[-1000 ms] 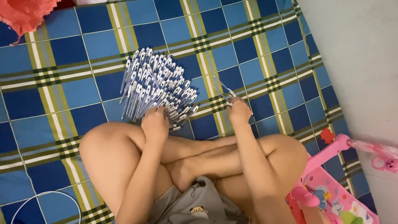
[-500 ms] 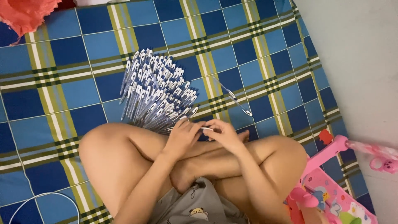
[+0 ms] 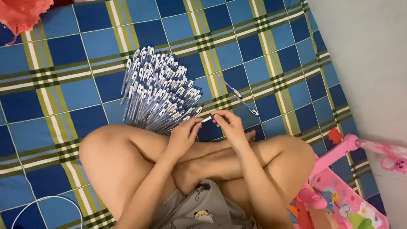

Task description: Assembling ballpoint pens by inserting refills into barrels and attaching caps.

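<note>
Over my crossed legs, my left hand (image 3: pixel 183 136) and right hand (image 3: pixel 229 125) each keep a narrow fingertip grip on one pen (image 3: pixel 206 119) held between them, just short of the pen pile (image 3: pixel 159 91) mid-mat (image 3: pixel 63 97), two loose pens (image 3: pixel 237 95) lying rightward.

Pile of pens (image 3: pixel 159 91) lies on the blanket (image 3: pixel 76 89), far of the crossed legs (image 3: pixel 127 157). Two loose pens (image 3: pixel 237 95) lie on the blanket right of the pile, apart from it. Left hand (image 3: pixel 182 138) and right hand (image 3: pixel 229 125) meet over the legs at the pile's near edge, one pen (image 3: pixel 206 119) between them. Toy (image 3: pixel 339 191) near right (partly off the blanket). Cloth (image 3: pixel 21 15) far left. Cable (image 3: pixel 42 203) near left.
</note>
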